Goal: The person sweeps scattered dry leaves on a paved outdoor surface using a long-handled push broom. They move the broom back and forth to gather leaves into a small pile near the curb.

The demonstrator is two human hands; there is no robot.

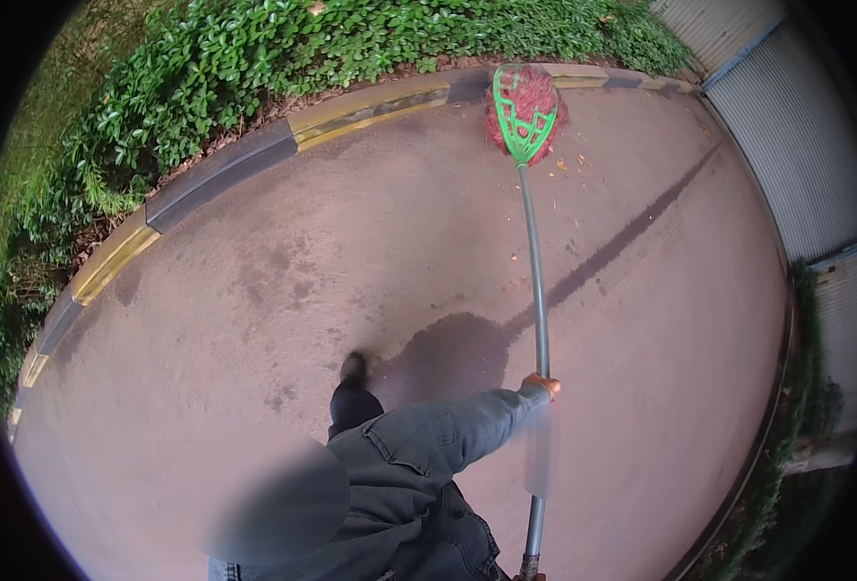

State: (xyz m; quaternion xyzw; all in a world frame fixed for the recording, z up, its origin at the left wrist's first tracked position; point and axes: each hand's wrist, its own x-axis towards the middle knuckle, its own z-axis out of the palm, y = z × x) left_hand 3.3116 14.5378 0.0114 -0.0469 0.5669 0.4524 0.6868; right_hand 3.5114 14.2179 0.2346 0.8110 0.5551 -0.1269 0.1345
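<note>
Head view: the left hand [545,385] has its fingers closed around the broom [533,276], whose long axis runs ahead of them to the green-framed broom head [522,116] beside the kerb [370,114]. The left sleeve [482,426] reaches rightward, nearly straight. The right hand [542,577], behind those fingers, is mostly cut off; its grip cannot be told.

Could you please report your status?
Left hand closed around grey broom handle; right hand barely in view, grip unclear. Green-and-red broom head at black-and-yellow kerb. Yellowish scraps beside it.
</note>
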